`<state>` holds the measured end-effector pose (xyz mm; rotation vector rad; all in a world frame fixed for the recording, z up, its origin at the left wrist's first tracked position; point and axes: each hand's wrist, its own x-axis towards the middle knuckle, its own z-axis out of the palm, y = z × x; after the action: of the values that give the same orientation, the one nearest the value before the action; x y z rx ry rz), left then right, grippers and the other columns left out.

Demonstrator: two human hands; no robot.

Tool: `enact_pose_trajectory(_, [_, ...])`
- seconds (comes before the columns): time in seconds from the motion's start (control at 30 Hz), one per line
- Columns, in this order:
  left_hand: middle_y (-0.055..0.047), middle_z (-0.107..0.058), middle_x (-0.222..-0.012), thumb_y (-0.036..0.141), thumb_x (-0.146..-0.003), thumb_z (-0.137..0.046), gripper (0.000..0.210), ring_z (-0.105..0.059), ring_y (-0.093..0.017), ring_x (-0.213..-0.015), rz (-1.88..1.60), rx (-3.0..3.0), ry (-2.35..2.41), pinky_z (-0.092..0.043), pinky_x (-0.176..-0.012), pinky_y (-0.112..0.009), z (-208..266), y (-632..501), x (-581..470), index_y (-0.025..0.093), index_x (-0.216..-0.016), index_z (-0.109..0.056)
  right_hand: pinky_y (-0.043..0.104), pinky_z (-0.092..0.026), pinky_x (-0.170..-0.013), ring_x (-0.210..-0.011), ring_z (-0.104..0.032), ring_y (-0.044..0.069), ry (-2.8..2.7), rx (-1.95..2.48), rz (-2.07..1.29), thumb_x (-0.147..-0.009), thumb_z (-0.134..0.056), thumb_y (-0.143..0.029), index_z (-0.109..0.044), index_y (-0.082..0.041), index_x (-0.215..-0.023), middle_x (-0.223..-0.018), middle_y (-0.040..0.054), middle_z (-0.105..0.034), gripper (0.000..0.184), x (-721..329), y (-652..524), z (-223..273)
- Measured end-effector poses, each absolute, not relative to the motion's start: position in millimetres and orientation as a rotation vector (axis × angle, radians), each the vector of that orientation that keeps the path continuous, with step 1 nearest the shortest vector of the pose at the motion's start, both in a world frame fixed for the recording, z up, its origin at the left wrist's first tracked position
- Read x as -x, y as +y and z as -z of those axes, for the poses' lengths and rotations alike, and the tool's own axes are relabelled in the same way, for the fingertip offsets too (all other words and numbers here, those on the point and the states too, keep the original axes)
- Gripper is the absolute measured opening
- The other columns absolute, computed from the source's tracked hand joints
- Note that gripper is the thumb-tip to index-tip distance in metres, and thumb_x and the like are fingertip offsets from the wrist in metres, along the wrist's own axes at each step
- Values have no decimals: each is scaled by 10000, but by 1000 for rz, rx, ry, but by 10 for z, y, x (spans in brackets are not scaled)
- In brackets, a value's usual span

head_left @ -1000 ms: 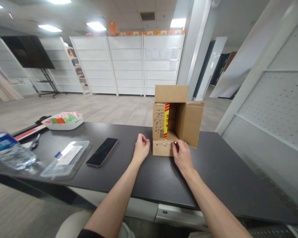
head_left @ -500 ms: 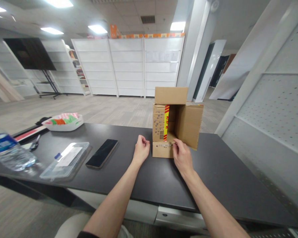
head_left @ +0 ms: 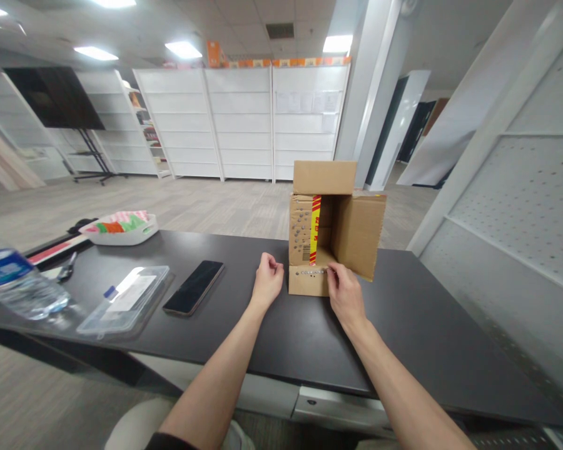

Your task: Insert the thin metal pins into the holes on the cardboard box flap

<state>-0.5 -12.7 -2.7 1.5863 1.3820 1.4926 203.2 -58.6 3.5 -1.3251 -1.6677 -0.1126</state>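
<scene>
A cardboard box [head_left: 332, 220] stands on the dark desk with its open side facing me and its flaps spread. Small round grey studs, perhaps thumbtacks, dot its left flap [head_left: 300, 234], which also bears a yellow and red tape strip [head_left: 314, 230]. More studs run in a row along the lower flap [head_left: 308, 285]. At the right end of that row, my right hand [head_left: 346, 292] is closed in a pinch against the flap; its fingertips hide whatever they hold. My left hand [head_left: 268, 279] rests just left of the box, fingers curled together, their contents hidden.
Left of my hands lie a black phone [head_left: 194, 287] and a clear plastic case [head_left: 124, 301] with a paper label. A water bottle [head_left: 16, 284], a pen [head_left: 67, 267] and a white basket [head_left: 124, 235] of colourful items are farther left. A perforated panel [head_left: 530, 250] borders the right.
The whole view has shifted up very slightly. Both hands keep nearly the same pose and place by the box.
</scene>
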Motion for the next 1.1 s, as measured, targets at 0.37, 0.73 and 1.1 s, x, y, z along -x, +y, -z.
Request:
enact_pose_trajectory(0.37, [57, -474, -661, 216, -782, -536, 190, -390, -77, -555, -1488, -1564, 1378, -298, -568, -204, 26, -118, 3, 213, -798, -346, 359, -493, -764, -826, -621, 219, -1574, 1312, -25, -932, -461, -326, -576, -192, -960, -888, 83, -664, 179, -2026, -581, -9])
enact_pose_trajectory(0.73, [59, -466, -659, 225, -787, -527, 177, -372, -73, -542, -1491, -1569, 1377, -289, -560, -202, 20, -127, -5, 211, -805, -351, 347, -472, -735, -786, -581, 211, -1633, 1300, 21, -928, -456, -305, -578, -201, -840, -826, 73, -619, 183, -2032, -579, -19])
enact_pose_trajectory(1.1, [62, -456, -654, 214, -777, -536, 192, -386, -77, -558, -1488, -1576, 1383, -311, -585, -210, 8, -125, -5, 212, -796, -345, 332, -473, -724, -771, -564, 196, -1658, 1291, 25, -918, -459, -259, -597, -196, -846, -829, 66, -590, 168, -2037, -562, 0])
